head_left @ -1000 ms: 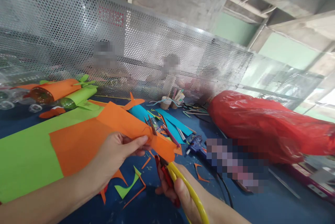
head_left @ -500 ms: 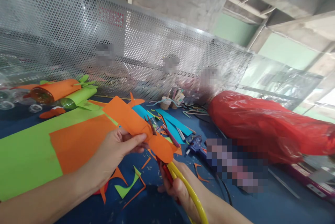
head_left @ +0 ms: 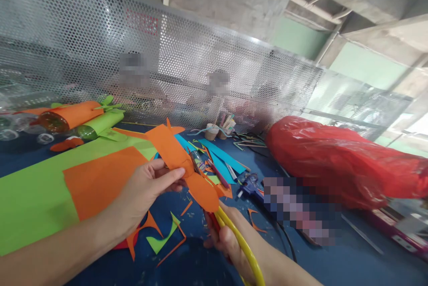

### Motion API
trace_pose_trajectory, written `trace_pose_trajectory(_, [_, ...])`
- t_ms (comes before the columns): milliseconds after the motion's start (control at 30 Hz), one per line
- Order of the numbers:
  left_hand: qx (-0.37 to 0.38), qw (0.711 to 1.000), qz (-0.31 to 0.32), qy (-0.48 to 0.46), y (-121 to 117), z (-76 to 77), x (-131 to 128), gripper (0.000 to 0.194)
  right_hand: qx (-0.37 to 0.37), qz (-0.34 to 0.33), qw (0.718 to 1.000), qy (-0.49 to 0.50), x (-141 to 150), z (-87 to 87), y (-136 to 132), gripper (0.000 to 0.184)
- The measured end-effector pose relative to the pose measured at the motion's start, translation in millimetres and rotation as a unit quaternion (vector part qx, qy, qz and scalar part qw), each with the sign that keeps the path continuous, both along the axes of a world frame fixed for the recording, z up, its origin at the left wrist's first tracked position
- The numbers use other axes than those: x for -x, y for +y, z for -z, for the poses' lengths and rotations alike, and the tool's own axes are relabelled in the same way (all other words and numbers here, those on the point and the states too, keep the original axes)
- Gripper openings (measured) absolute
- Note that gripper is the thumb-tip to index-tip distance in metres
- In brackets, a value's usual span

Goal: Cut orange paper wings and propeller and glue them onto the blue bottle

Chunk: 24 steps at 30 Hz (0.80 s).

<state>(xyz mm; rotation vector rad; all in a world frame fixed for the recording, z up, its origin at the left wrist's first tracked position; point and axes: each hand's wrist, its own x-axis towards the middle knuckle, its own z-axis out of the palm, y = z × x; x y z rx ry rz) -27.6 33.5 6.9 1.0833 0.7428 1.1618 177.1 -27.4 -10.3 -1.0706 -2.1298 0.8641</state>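
Observation:
My left hand (head_left: 160, 181) pinches an orange paper piece (head_left: 172, 148) between thumb and fingers, holding it above the table. One end of the piece is a rounded, petal-like lobe; the other is a straight-edged strip. My right hand (head_left: 230, 237) is closed round the yellow-and-red handles of a pair of scissors (head_left: 239, 237). Their blades pass behind the rounded lobe and come out at the narrow waist of the paper, close to my left fingertips. The lobe hides part of the scissors. Orange and green paper scraps (head_left: 163, 238) lie beneath my hands.
Orange and green sheets (head_left: 30, 197) lie at left, with paper-wrapped bottles (head_left: 85, 114) behind. A blue glue gun (head_left: 250, 188) with a cord is to the right. Beyond are cups of pens (head_left: 212, 131), a red plastic bag (head_left: 334, 161) and a perforated metal screen (head_left: 80, 32) with people behind it.
The orange paper has turned slightly, its strip end moving right and its lobe shifting a little left and down. My left hand has shifted a little with it; the scissors stay nearly in place.

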Motion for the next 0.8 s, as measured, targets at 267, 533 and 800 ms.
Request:
trace_pose_trajectory(267, [-0.028,0.998,-0.019,0.044,2.1,-1.8,1.4,0.013,0.000,0.008,1.000,-0.015,2.3,-6.7,-0.8,0.062])
trace_pose_trajectory(533, [-0.046,0.997,-0.023,0.055,2.5,-5.2,3.5,0.014,0.009,0.029,0.999,-0.042,1.9,-8.1,-1.7,0.064])
trace_pose_trajectory(800, [-0.044,0.997,-0.019,0.057,4.9,-4.7,2.6,0.014,0.017,0.008,1.000,-0.020,1.6,-0.3,1.9,0.062])
